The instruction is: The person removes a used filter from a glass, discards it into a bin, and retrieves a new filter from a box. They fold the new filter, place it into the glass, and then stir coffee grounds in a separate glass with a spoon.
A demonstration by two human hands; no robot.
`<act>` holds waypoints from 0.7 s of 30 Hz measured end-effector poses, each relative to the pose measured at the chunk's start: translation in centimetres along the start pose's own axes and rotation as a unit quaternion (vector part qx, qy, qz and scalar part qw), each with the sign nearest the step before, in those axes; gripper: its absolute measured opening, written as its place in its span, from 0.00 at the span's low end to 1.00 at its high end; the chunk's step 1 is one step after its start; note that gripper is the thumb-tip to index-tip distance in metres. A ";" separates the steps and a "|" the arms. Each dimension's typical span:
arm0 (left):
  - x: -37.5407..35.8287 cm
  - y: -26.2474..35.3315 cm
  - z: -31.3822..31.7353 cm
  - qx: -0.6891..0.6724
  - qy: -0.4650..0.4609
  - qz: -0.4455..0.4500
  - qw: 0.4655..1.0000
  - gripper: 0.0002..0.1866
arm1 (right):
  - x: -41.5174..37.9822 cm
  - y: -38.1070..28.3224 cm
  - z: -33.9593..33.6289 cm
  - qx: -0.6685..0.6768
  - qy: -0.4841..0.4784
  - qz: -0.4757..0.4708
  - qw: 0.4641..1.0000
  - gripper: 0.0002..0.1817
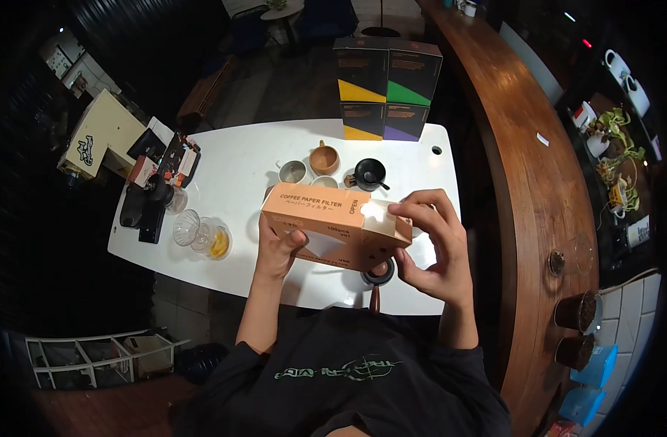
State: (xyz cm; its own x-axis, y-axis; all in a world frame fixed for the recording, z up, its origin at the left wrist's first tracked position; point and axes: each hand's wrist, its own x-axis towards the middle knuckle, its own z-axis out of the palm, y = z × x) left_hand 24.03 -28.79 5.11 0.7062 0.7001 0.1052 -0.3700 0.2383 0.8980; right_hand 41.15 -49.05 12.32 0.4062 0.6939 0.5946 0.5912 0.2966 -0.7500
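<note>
An orange coffee paper filter box point(312, 207) is held up over the white table, tilted, with its printed sides showing. My left hand point(277, 251) grips its left end, thumb on the near side and the fingers mostly hidden behind. At the right end, the box is open and its white inside shows. My right hand point(441, 247) is closed around that open end, index finger at the opening's upper edge and thumb near the lower corner. Beneath the box, a round dark item point(378, 274) is partly hidden, and a wooden handle extends from it.
Behind the box stand a brown cup point(324, 158), a grey cup point(293, 172) and a black cup point(369, 175) with a spoon. A glass dripper point(190, 231) stands left. Black boxes point(387, 87) are stacked at the table's back. A wooden counter point(534, 211) runs along the right.
</note>
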 end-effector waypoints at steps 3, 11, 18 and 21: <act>-0.3 0.6 -0.1 0.027 -0.001 0.020 0.999 0.54 | -0.3 -0.1 -0.6 -0.019 -0.055 0.007 0.998 0.26; -0.5 0.6 -1.6 0.066 0.005 0.127 0.990 0.54 | -1.4 -1.2 -1.8 -0.045 -0.117 -0.026 0.992 0.24; 0.0 0.7 -1.7 0.058 -0.159 0.122 0.978 0.60 | -1.8 -0.9 -1.7 -0.018 -0.105 -0.020 0.994 0.25; -0.4 1.3 -2.5 0.242 -0.200 0.051 0.948 0.49 | -1.1 -1.6 -1.9 -0.068 -0.153 -0.002 0.986 0.24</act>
State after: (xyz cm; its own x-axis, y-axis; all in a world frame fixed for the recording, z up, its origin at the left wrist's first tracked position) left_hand 21.75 -27.05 5.21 0.8897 0.3685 0.2695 -0.1974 -0.2217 0.9549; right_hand 41.07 -51.60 13.45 0.1864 0.8648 0.4662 0.6883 0.2237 -0.6901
